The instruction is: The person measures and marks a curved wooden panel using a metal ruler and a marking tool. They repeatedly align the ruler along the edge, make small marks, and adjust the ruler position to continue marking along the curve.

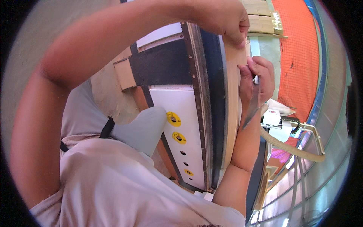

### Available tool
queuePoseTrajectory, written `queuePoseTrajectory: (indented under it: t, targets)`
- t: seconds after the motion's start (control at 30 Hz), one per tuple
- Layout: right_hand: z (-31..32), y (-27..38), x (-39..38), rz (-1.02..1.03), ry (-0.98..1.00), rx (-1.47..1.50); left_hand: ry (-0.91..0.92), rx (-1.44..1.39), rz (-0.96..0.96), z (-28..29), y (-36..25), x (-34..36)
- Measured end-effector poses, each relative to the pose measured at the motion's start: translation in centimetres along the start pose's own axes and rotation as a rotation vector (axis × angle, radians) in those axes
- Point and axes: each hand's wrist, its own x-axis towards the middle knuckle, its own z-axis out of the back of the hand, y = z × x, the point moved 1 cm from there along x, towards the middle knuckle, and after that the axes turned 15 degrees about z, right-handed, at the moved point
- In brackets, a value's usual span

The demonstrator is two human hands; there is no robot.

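My left hand (234, 26) curls its fingers over the upper part of a long, light tan wooden strip (233, 125), which runs along the side of a dark-edged panel structure (211, 109). Lower down, my right hand (259, 77) grips a pointed metal blade tool (250, 115), whose blade points down along my forearm, and its fingers are at the strip's edge. The handle is mostly hidden in my fingers. Left of the strip, a white panel (174, 145) carries yellow discs (179, 138) and several dark holes.
Tan boards (257, 11) lie at the top right, near an orange mesh sheet (297, 56). A white machine (272, 119) with a beige hose (302, 153) stands on the right. A wooden block (123, 73) is beside the structure, and my bent leg (143, 128) is below it.
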Motion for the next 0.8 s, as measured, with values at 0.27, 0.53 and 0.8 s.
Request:
queuePoseTrajectory:
  t: [0.27, 0.53, 0.8]
  targets:
    - [0.23, 0.42, 0.64, -0.01, 0.009, 0.017, -0.111, -0.019, -0.008, -1.27, -0.14, -0.09]
    - [0.28, 0.35, 0.82, -0.009, 0.03, 0.031, -0.131, -0.043, -0.017, -1.36, -0.46, -0.45]
    - [0.05, 0.21, 0.31, -0.048, -0.011, 0.072, -0.125, 0.091, 0.005, -1.07, -0.87, -0.34]
